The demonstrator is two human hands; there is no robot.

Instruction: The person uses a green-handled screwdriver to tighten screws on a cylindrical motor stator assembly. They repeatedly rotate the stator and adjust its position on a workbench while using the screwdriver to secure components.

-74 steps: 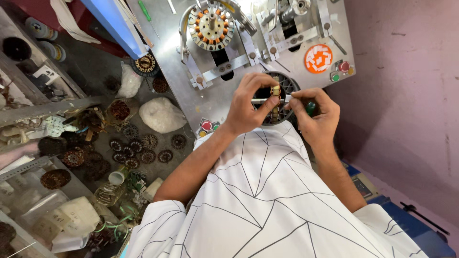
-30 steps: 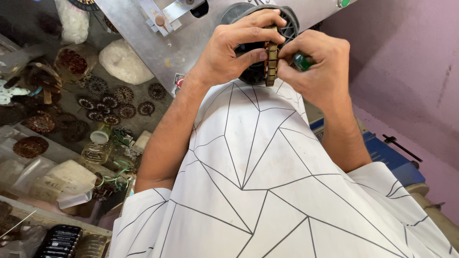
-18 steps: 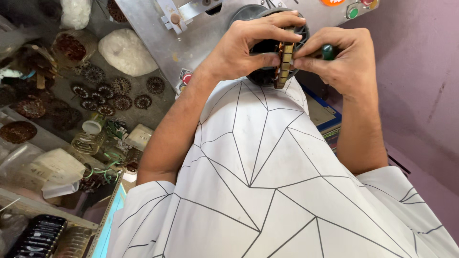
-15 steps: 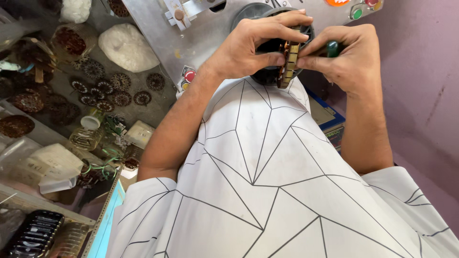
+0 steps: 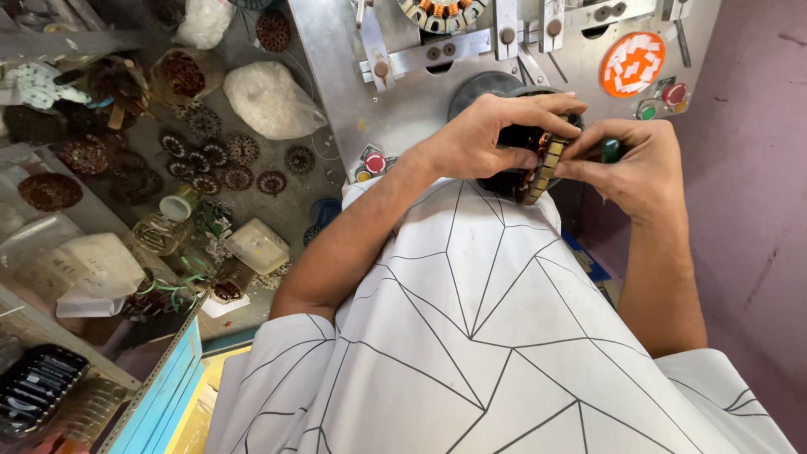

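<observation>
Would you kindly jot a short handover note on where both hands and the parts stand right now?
Left hand: grips the round motor core, fingers over its top.
Right hand: pinches the core's edge and holds a green-handled tool.
Core is held on edge in front of the metal machine panel.
Done: some copper winding shows on the core.
Left: cannot tell how much.
Other cores lie on the bench to the left.
</observation>
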